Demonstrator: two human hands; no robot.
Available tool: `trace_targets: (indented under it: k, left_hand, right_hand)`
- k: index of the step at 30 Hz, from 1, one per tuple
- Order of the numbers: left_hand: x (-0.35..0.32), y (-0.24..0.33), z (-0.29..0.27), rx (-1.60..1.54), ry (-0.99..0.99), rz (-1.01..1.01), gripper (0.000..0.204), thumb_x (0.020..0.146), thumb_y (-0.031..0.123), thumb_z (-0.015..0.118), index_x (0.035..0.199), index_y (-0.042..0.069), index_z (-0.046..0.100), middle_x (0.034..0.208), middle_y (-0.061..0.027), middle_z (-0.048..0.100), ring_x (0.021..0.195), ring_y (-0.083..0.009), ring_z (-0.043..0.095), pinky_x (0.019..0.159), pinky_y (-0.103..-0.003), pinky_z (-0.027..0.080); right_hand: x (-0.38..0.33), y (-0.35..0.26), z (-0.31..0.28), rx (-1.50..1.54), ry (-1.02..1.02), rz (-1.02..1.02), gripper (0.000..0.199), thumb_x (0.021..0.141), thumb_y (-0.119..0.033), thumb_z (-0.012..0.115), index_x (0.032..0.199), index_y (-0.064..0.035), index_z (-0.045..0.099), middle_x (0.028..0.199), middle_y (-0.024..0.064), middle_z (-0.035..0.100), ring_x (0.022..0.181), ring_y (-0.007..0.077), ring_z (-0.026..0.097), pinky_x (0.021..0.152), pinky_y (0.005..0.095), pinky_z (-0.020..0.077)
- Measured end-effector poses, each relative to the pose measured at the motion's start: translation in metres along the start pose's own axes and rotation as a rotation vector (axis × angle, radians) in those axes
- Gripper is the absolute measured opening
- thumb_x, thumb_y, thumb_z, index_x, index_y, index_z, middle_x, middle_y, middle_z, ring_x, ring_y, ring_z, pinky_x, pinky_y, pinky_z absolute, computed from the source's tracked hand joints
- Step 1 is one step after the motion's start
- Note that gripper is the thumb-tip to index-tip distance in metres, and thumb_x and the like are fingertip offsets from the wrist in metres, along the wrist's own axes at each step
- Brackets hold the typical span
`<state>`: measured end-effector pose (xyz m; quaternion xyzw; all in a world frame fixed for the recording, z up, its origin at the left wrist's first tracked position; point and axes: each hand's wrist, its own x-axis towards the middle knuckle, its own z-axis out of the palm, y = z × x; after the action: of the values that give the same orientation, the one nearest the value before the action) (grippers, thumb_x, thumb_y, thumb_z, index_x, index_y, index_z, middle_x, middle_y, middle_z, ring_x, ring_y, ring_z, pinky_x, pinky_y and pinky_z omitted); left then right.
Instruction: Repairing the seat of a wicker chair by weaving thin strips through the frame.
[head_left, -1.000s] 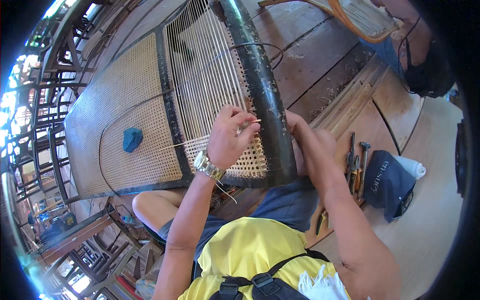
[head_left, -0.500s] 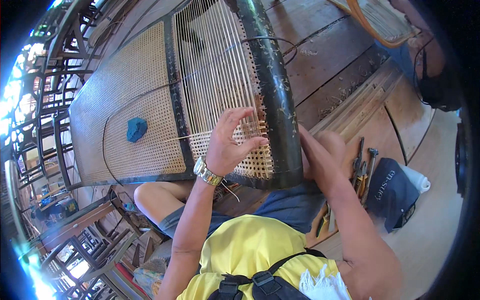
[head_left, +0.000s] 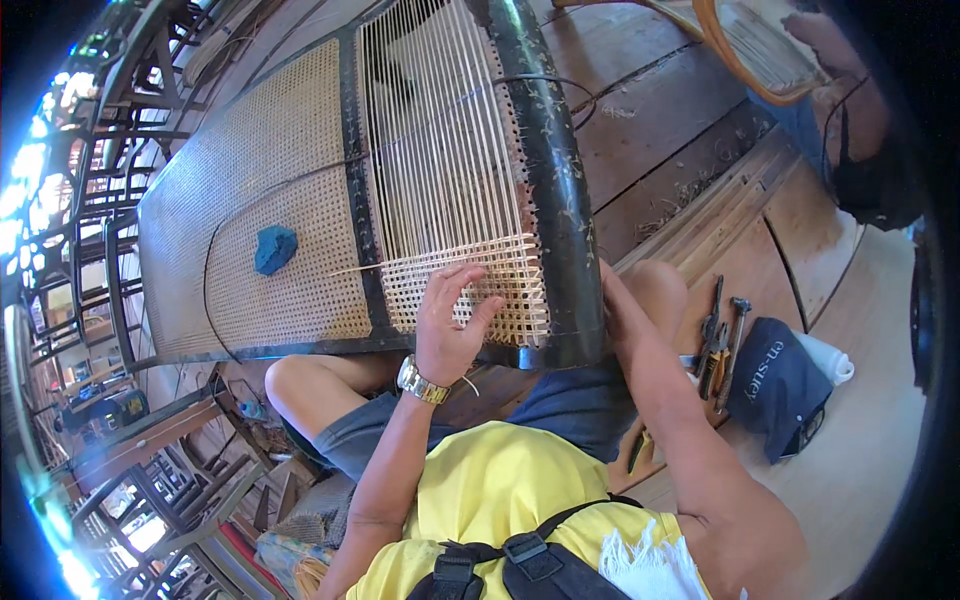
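Note:
A dark wooden frame [head_left: 567, 230] with a cane panel lies across my lap. Its right section has long parallel cane strands [head_left: 430, 130], with a woven band [head_left: 512, 290] at the near end. Over that band rests my left hand [head_left: 452, 318], a watch on its wrist, thumb and fingers apart and nothing visibly held. My right hand [head_left: 617, 300] reaches behind the frame's right rail, and its fingers are hidden. One loose cane end [head_left: 355, 269] sticks out leftward over the finished cane mesh [head_left: 265, 180].
A blue lump of cloth or similar [head_left: 275, 249] sits on the mesh. A thin dark cord [head_left: 290, 188] curves over the frame. To the right lie pliers [head_left: 714, 345], a hammer [head_left: 739, 310], a dark pouch [head_left: 775, 385] and a white bottle [head_left: 828, 358]. Another person [head_left: 840, 80] is at far right.
My left hand has drawn back toward me and slightly left, uncovering more of the woven band. My right hand stays behind the rail.

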<state>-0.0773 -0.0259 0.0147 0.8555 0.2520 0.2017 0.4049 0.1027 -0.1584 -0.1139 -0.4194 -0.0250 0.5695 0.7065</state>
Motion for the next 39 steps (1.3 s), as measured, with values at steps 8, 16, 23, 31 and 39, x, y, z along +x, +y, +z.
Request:
trace_targets:
  k: [8,16,23,31,39]
  left_hand:
    - [-0.008,0.036,0.019,-0.022,0.016,0.083,0.051,0.082,0.017,0.076,0.127,0.005,0.055,0.131,-0.017,0.054,0.118,-0.0365,0.054,0.1,-0.044,0.045]
    - [-0.097,-0.027,-0.013,0.079,0.091,-0.025,0.047,0.082,0.015,0.076,0.123,0.001,0.056,0.126,-0.0188,0.056,0.118,-0.0374,0.054,0.1,-0.042,0.044]
    - [-0.049,-0.141,-0.072,0.51,0.297,-0.131,0.032,0.09,0.015,0.062,0.12,0.003,0.058,0.126,-0.0167,0.056,0.113,-0.0369,0.055,0.097,-0.046,0.045]
    - [0.008,-0.21,-0.131,0.892,-0.243,0.129,0.016,0.088,0.022,0.062,0.098,0.009,0.063,0.105,-0.0097,0.062,0.102,-0.0288,0.062,0.086,-0.042,0.048]
    - [-0.003,-0.214,-0.141,1.176,-0.154,0.376,0.013,0.087,0.017,0.055,0.096,0.009,0.062,0.092,-0.0086,0.06,0.094,-0.0253,0.062,0.072,-0.038,0.05]
  right_hand:
    - [-0.059,0.021,-0.018,0.016,-0.019,0.005,0.061,0.096,-0.052,0.054,0.126,0.0014,0.057,0.11,0.0134,0.068,0.091,0.0232,0.067,0.084,0.0388,0.0552]
    - [-0.088,0.036,0.0,0.05,0.021,-0.01,0.062,0.096,-0.053,0.054,0.126,0.0012,0.056,0.11,0.0132,0.068,0.091,0.0231,0.067,0.084,0.0388,0.0547]
    - [-0.067,0.033,0.002,0.055,0.125,-0.068,0.063,0.096,-0.054,0.054,0.126,0.001,0.056,0.11,0.013,0.067,0.091,0.0229,0.066,0.084,0.0388,0.0543]
    - [-0.013,-0.02,-0.034,0.072,0.226,-0.12,0.064,0.096,-0.055,0.054,0.127,0.0007,0.056,0.11,0.0128,0.067,0.092,0.0228,0.066,0.085,0.0387,0.0538]
    - [0.022,-0.137,0.035,-0.639,0.596,-0.488,0.051,0.098,-0.051,0.053,0.124,-0.0073,0.058,0.107,0.0076,0.062,0.094,0.0247,0.059,0.091,0.0385,0.047]
